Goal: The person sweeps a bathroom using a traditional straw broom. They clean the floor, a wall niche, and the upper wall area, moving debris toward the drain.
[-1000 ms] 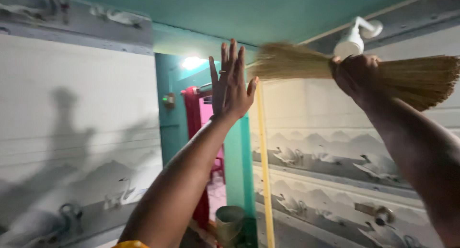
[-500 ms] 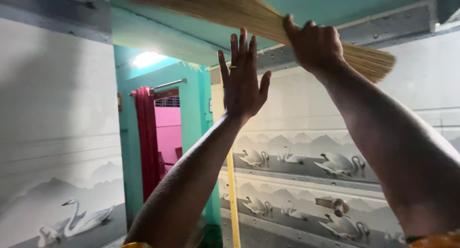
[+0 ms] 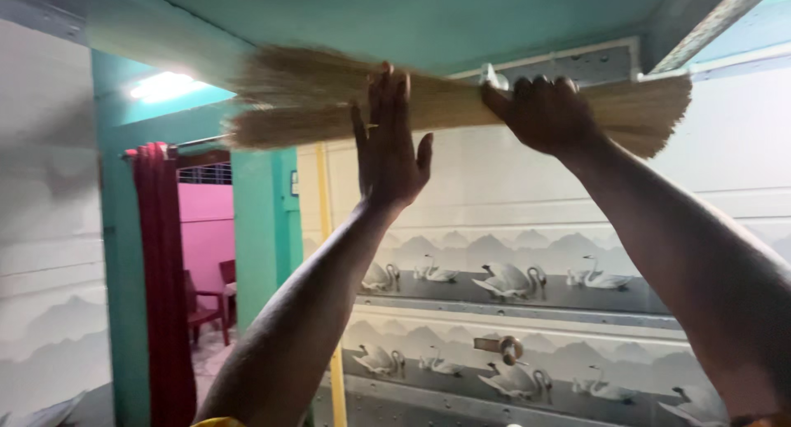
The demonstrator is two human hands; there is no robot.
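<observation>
My right hand point(image 3: 542, 114) is raised overhead and gripped around a straw broom point(image 3: 313, 105) near its bound end. The broom lies about level just under the teal ceiling point(image 3: 395, 19), its loose bristles spread and blurred to the left. My left hand point(image 3: 387, 143) is also raised, palm flat and fingers apart, in front of the broom's middle; whether it touches the bristles I cannot tell.
A tiled wall with swan pictures point(image 3: 511, 279) runs along the right, with a tap point(image 3: 504, 346) on it. A yellow pipe point(image 3: 329, 295) stands upright beside a teal door frame point(image 3: 264, 229). A red curtain point(image 3: 161, 287) hangs by the doorway to a pink room with chairs point(image 3: 210, 299). A lamp point(image 3: 165, 86) glows above.
The broom has dropped from a tilt against the ceiling to about level, its bristles sweeping left. My view has swung right. My left hand stays raised and now overlaps the bristles.
</observation>
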